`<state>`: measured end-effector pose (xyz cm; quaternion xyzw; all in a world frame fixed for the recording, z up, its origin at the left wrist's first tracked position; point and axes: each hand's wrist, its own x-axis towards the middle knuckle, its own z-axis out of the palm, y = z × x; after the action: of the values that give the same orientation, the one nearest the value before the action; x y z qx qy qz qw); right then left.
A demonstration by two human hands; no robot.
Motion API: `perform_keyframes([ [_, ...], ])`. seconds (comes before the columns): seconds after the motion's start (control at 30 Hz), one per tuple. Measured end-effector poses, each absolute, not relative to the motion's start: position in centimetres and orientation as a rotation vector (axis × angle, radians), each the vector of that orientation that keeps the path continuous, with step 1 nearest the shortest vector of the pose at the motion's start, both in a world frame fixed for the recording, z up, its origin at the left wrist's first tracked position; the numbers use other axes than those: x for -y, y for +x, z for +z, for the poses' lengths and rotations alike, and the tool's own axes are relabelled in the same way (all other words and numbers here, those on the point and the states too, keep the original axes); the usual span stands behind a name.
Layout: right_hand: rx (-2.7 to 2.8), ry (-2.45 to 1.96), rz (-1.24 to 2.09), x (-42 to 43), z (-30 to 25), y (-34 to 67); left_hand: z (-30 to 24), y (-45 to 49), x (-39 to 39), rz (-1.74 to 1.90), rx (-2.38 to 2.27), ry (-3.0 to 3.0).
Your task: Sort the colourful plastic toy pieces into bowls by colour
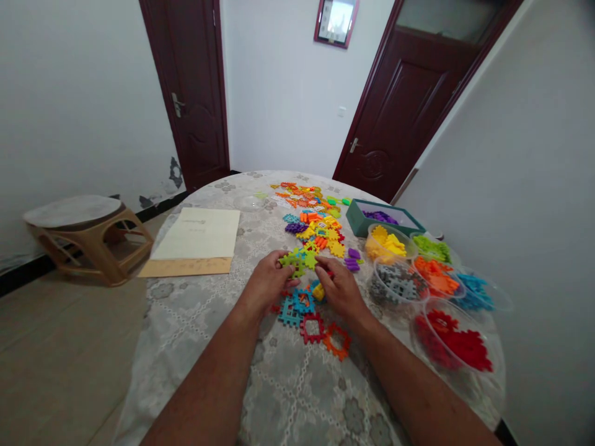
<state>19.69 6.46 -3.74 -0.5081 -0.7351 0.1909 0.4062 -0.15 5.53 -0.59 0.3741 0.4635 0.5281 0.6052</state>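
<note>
My left hand [267, 282] and my right hand [338, 286] meet over the middle of a round table [209, 322]. Both are closed on a green cluster of interlocking plastic pieces [297, 260], pinched between thumbs and fingers. A small yellow piece [318, 291] shows under my right fingers. Just in front of my hands lie a blue square piece [290, 311], a red frame piece [312, 328] and an orange frame piece [338, 341], joined or touching flat on the cloth.
Loose coloured pieces [316, 217] spread across the far side. Clear bowls hold yellow [388, 243], grey [397, 284], orange [434, 274], blue [474, 291], green [432, 248] and red [453, 344] pieces. A teal box [360, 217], a booklet [198, 238], a stool [86, 235] stand nearby.
</note>
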Motion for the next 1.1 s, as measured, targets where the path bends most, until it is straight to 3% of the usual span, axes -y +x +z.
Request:
perform_keyframes([
  [0.13,2.037,-1.428,0.151,-9.3,-4.6,21.6,-0.6,-0.6,-5.9,1.332,-1.083,0.751],
  [0.3,2.16,-1.623,0.061,-11.6,-5.3,21.3,-0.6,-0.8,-6.0,1.372,-0.967,0.638],
  [0.67,1.893,-1.463,0.255,-10.5,-4.2,20.0,-0.4,-1.0,-6.2,1.418,-0.973,0.499],
  [0.9,1.567,-1.151,0.93,-7.9,-2.4,17.1,-0.5,-0.7,-5.4,1.298,-0.996,0.616],
  [1.1,1.811,-1.169,0.771,-7.6,-2.9,15.9,-0.8,-0.7,-5.4,1.286,-0.952,0.686],
])
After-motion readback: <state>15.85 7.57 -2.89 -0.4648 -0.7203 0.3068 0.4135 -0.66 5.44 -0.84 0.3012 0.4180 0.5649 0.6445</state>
